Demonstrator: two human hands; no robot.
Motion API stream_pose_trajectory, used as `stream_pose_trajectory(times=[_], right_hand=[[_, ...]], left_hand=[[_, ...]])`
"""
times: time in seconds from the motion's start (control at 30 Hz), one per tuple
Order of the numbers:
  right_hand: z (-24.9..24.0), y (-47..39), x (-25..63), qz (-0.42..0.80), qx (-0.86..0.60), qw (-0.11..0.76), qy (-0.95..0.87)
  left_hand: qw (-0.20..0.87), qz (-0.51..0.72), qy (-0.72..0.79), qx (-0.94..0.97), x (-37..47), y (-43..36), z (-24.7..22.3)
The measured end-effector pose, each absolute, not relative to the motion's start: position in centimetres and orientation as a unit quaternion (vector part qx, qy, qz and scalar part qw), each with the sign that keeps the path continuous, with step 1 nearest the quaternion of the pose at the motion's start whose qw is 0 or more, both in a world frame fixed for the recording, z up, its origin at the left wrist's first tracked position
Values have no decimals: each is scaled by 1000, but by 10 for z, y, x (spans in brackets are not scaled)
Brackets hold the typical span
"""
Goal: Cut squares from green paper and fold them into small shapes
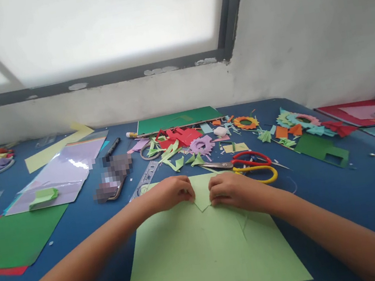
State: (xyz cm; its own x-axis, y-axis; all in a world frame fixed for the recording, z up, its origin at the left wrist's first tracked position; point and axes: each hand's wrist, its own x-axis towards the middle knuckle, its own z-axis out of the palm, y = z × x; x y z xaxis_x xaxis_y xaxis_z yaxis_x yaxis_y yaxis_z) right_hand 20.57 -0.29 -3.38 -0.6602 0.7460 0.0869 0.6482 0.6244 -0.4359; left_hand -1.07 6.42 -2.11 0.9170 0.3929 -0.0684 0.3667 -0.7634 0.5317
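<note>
Between the left hand (173, 193) and the right hand (233, 191), a small folded piece of light green paper (201, 194) points toward the person, above a larger pale green sheet (204, 255). Each hand's curled fingertips pinch one side of it. Scissors (225, 165) lie just beyond the right hand.

Beyond the fingers (186, 189), scissors (226, 165) and paper scraps (183, 136) block the way — on the left, a ruler (149, 175) and a phone (112, 177). Past the right forearm (312, 219), the desk (368, 195) gives free passage.
</note>
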Motion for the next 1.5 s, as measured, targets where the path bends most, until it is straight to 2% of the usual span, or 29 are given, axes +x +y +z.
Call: stream_pose_trajectory(times=[0.3, 0.6, 0.77, 0.97, 1.37, 1.5], right_hand=[[-31, -1, 197, 230, -482, 105, -839], [-24, -4, 181, 235, -559, 82, -791], [-22, -1, 177, 251, -561, 89, -784], [-16, 6, 180, 285, -569, 70, -768], [-18, 2, 178, 265, -580, 92, -765], [-21, 1, 175, 232, -569, 100, -783]], left_hand=[[282, -143, 254, 914, 15, 73, 6], [154, -255, 320, 899, 65, 62, 27], [134, -254, 316, 904, 65, 63, 24], [170, -258, 285, 908, 56, 71, 20], [227, -126, 277, 925, 20, 64, 8], [214, -97, 270, 934, 13, 66, 0]])
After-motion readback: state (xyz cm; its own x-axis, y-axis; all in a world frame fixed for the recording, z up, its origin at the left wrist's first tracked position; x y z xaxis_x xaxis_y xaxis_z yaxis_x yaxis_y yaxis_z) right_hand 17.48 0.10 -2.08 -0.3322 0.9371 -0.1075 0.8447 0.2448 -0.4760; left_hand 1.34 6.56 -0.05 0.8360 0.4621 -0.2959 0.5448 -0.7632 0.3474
